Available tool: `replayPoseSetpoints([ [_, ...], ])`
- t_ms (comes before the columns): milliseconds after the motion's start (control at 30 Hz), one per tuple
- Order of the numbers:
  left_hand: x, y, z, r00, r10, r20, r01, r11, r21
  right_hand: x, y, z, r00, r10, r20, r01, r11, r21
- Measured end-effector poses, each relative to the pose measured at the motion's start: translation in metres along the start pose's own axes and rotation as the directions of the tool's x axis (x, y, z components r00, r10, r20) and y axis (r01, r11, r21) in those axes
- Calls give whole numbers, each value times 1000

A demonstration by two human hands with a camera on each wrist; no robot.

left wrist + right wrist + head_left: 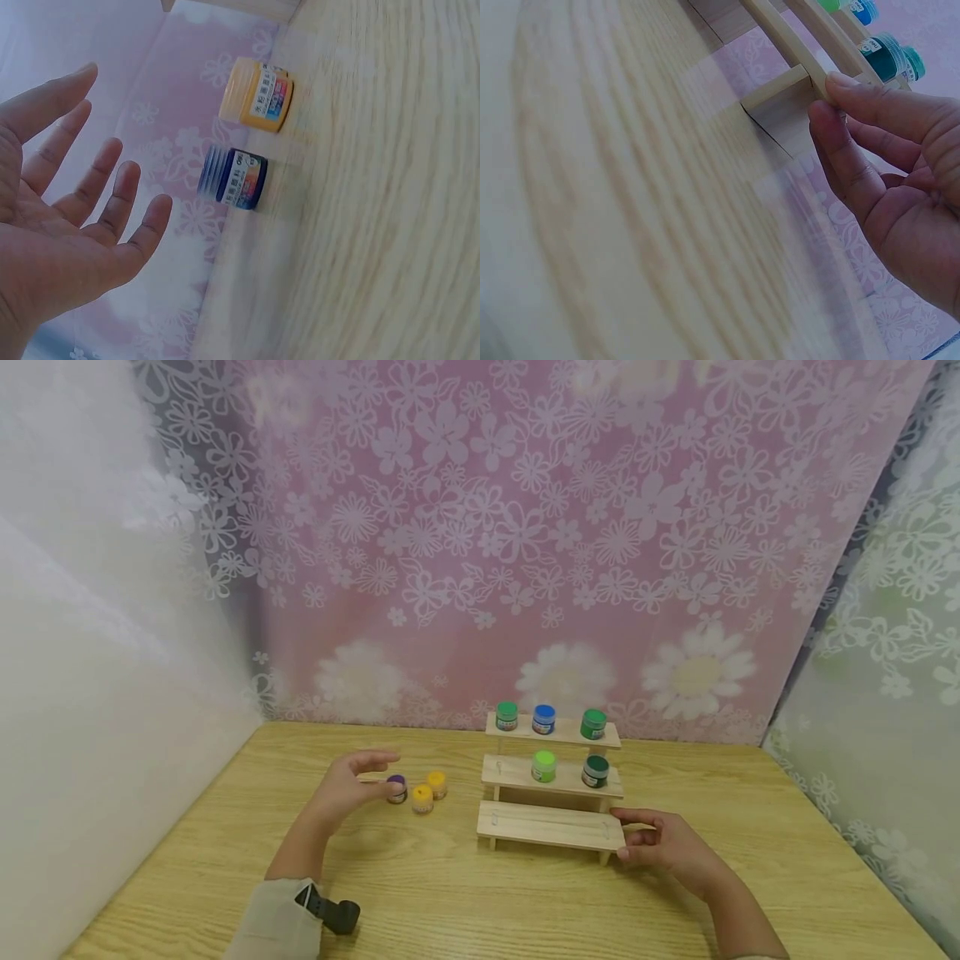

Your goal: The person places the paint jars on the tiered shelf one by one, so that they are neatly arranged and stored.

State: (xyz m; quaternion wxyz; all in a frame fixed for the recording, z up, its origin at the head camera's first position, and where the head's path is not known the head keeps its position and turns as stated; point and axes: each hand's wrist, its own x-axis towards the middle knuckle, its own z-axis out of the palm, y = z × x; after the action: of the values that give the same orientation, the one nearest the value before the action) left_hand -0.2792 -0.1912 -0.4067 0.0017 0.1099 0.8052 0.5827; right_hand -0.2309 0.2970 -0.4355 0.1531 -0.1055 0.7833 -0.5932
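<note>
In the head view, my left hand [350, 791] is held over the table with its fingers apart, beside a small purple paint jar [397, 789]. The left wrist view shows a gap between this hand [82, 202] and the dark-lidded jar [241, 178]. Two yellow jars, a nearer one [422, 799] and a farther one [437, 783], stand just right of the purple one. My right hand [671, 845] grips the right end of the bottom step of a three-step wooden rack [551, 825]. Thumb and fingers [859, 161] meet at that step's end.
On the rack's top step stand a green jar [507, 716], a blue jar [543, 719] and another green jar [593, 724]. The middle step bears a light green jar [543, 766] and a dark green jar [596, 771]. A flowered curtain [450, 568] hangs behind the wooden table [442, 893].
</note>
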Motion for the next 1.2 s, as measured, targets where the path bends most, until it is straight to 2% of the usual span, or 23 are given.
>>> replayPoseSetpoints([
  [267,9,-9,-4,996,-89,1,89,996,6,0,1,-1,1000,-2,6,2,1000,18],
  [600,19,-20,-7,989,-141,39,139,989,43,0,2,-1,1000,5,-1,-5,1000,2],
  [933,29,-35,-7,986,-117,122,115,993,28,1,3,-2,1000,-6,9,6,1000,3],
  [1200,33,-41,-6,979,-123,165,113,991,67,1,3,-1,1000,-3,6,3,1000,8],
])
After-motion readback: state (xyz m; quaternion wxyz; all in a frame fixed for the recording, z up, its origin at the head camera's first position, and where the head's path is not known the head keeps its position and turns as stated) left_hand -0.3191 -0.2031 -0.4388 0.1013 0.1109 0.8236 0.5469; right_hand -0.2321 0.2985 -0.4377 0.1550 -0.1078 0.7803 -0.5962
